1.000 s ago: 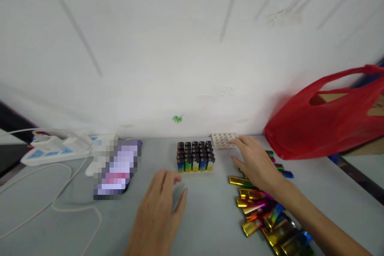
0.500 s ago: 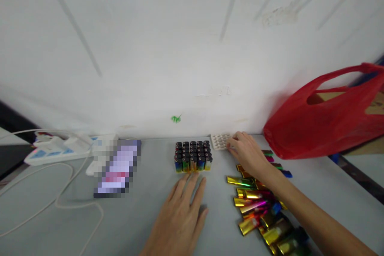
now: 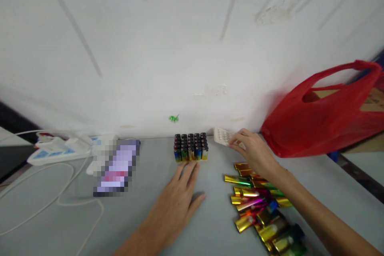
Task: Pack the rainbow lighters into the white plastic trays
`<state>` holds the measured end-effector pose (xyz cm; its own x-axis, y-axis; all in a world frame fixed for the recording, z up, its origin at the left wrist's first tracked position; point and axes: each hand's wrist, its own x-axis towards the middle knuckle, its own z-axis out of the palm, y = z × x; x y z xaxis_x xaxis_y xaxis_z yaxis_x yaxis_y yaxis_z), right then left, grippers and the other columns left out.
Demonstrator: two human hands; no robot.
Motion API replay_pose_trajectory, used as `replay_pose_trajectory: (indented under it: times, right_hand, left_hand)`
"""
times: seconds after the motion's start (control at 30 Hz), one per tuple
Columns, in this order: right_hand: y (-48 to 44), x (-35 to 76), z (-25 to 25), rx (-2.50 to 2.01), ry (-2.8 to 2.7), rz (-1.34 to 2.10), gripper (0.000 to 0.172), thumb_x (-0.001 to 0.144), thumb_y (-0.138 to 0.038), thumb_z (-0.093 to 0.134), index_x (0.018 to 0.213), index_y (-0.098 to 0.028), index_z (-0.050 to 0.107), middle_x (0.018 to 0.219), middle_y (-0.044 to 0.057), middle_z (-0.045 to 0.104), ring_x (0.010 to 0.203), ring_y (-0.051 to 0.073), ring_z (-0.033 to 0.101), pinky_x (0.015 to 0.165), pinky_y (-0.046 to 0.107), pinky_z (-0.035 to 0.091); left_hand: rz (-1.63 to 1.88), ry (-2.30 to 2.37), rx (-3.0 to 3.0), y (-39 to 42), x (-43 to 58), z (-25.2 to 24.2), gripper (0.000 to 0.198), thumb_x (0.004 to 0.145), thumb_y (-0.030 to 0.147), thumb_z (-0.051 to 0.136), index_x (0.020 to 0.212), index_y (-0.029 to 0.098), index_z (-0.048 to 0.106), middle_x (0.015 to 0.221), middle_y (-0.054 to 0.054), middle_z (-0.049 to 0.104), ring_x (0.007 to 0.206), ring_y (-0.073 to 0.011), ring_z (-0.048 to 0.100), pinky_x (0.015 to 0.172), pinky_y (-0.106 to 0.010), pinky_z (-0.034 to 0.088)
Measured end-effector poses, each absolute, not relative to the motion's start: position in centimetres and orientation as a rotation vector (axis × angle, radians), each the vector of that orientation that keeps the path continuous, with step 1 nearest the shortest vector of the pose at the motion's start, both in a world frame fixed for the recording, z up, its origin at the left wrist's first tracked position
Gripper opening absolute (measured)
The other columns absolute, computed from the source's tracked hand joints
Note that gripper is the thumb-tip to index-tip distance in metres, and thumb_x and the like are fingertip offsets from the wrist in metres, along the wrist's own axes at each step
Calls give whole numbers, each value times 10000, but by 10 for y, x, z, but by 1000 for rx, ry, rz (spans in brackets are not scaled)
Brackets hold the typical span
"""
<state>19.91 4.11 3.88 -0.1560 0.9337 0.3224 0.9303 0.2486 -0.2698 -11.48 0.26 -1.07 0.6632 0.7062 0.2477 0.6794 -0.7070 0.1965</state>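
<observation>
Several upright lighters (image 3: 191, 148) with black tops stand packed in rows near the wall. My left hand (image 3: 177, 196) lies open in front of them, its fingertips at the foot of the front row. To their right, my right hand (image 3: 250, 148) pinches the near right edge of a white tray with rows of small holes (image 3: 222, 136). The tray is tilted, its far side near the wall. Shiny metallic-coloured lighters (image 3: 255, 204) lie in a loose heap under and before my right forearm.
A red plastic bag (image 3: 318, 124) stands at the right against the wall, with cardboard behind it. On the left are a phone (image 3: 118, 166) with a blurred screen, a white power strip (image 3: 60, 154) and loose white cables (image 3: 72, 176).
My left hand has pushed the block of lighters a little toward the wall. My right hand has lifted and tilted the white tray and shifted it slightly to the right.
</observation>
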Motion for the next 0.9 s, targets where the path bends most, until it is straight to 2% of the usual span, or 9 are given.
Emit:
replay_pose_trajectory:
  times: [0.17,0.47,0.67,0.73,0.83,0.9]
  right_hand:
    - [26,204,54,-1630,-2012,42,114,1068,-271,696,1019,-246,797,1072,53,730,928,246,720,895,381,526]
    - [-12,190,70,-1588,-1928,193,132,1066,-285,689,982,-268,789,1083,71,741,972,283,700,893,417,532]
    - [-29,173,71,-1491,-2003,332,106,1060,-220,716,982,-273,764,1067,34,715,995,251,683,892,390,511]
    - [-34,166,71,-1449,-2055,346,104,1072,-217,699,997,-270,747,1074,28,702,996,238,669,884,380,501]
    - [-43,152,66,-1377,-2161,311,122,1093,-195,654,1019,-261,726,1112,39,691,997,241,642,882,387,487]
    - [-49,142,62,-1348,-2234,238,116,1093,-187,652,1025,-254,718,1119,43,693,972,244,629,870,398,472]
  left_hand:
    - [466,1150,2758,24,-107,-1,646,1128,478,573,1650,116,456,1649,-204,529,1538,-394,479,1267,-608,484]
    - [535,1154,2707,53,-95,3,567,1134,426,570,1615,137,490,1634,-202,509,1564,-383,445,1290,-609,444]
    - [571,1120,2637,55,-97,8,539,1123,377,595,1597,134,518,1617,-200,509,1558,-385,458,1293,-612,445]
    - [600,1088,2608,55,-100,9,478,1111,330,605,1563,178,564,1610,-174,522,1548,-364,479,1291,-597,455]
    - [662,1054,2548,54,-107,11,347,1091,173,521,1387,213,697,1585,-131,560,1533,-319,511,1290,-564,466]
    - [715,1070,2487,54,-114,15,417,1045,70,426,1283,208,739,1537,-120,610,1475,-291,577,1261,-540,498]
